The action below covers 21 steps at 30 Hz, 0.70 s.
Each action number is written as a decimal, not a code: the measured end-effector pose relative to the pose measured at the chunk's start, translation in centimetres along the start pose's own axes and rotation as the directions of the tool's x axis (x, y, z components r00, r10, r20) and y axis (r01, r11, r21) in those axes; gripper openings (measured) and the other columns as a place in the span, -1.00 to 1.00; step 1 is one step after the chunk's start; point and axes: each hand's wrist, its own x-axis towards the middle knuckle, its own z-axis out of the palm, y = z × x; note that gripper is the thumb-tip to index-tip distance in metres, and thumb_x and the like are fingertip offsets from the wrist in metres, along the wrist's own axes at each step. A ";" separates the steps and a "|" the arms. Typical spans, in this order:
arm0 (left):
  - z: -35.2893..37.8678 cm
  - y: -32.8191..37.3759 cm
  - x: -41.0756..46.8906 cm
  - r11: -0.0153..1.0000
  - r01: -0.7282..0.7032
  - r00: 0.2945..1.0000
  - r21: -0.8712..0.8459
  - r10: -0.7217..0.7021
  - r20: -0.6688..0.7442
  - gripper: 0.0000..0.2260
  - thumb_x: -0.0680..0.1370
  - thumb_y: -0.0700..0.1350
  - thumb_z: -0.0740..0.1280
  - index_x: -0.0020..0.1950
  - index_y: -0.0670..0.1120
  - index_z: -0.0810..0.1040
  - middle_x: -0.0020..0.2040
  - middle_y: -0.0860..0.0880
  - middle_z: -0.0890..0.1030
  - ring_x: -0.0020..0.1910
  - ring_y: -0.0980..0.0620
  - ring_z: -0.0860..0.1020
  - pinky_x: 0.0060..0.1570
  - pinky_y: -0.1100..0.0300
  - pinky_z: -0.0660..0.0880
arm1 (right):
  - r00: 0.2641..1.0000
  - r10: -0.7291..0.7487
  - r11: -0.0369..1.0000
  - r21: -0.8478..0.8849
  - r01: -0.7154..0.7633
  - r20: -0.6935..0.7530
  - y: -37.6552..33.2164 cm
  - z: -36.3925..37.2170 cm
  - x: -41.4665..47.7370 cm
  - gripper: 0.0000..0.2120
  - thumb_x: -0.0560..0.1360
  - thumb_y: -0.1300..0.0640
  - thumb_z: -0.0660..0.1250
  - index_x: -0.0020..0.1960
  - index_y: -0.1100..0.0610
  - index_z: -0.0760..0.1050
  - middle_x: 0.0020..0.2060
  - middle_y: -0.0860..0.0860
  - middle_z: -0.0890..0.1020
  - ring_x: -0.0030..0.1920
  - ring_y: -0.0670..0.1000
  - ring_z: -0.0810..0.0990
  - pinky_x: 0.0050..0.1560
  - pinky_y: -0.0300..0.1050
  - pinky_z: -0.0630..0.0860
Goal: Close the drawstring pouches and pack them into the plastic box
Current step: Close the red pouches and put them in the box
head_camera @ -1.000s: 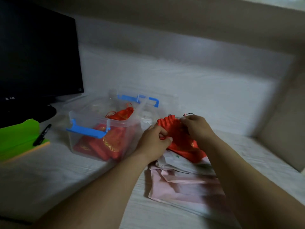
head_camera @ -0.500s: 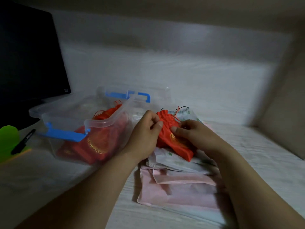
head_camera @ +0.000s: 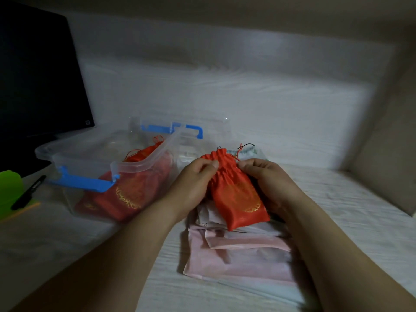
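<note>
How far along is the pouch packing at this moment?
Done: packed red pouches lie in the plastic box. In hand: the left hand and right hand pinch the gathered neck of another red pouch. Left: boxing it, then the flat pink pouches beneath it, which look unclosed.

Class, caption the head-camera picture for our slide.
Left hand and right hand grip a red pouch beside the box of packed pouches.

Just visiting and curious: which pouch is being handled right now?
Start at the clear plastic box. Right of it, left hand and right hand pinch the red pouch above pale pink pouches. It is the only red one outside the box.
</note>
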 end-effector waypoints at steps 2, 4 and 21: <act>-0.2 -0.5 0.2 0.990 -0.027 0.999 0.140 0.024 0.025 -0.86 0.66 0.07 0.32 0.03 0.05 0.63 -0.29 0.27 0.61 -0.28 0.30 0.51 -0.11 0.17 0.40 | 0.999 -0.026 1.000 0.000 0.026 -0.034 -0.1 -0.1 0.0 -0.81 0.62 0.25 0.33 -0.17 0.19 0.60 -0.34 0.15 0.65 -0.41 0.03 0.59 -0.33 -0.15 0.56; -0.1 -0.5 0.1 0.977 -0.055 0.997 0.207 0.041 0.070 -0.85 0.66 0.03 0.34 -0.06 0.05 0.63 -0.31 0.27 0.60 -0.28 0.28 0.51 -0.08 0.16 0.41 | 0.996 -0.053 0.999 -0.017 0.051 -0.077 0.0 -0.1 0.0 -0.83 0.62 0.25 0.34 -0.14 0.20 0.61 -0.33 0.15 0.65 -0.39 0.04 0.58 -0.30 -0.14 0.57; 0.1 0.3 -0.6 0.998 0.034 0.999 -0.052 -0.036 -0.024 -0.67 0.73 0.02 0.21 -0.21 -0.06 0.39 -0.40 -0.01 0.33 -0.47 0.08 0.30 -0.47 0.24 0.29 | 0.998 0.039 0.968 -0.249 -0.026 0.048 -0.1 -2.7 0.6 -0.86 0.61 0.12 0.39 0.04 0.19 0.64 -0.15 0.26 0.58 -0.16 0.15 0.48 -0.22 -0.09 0.41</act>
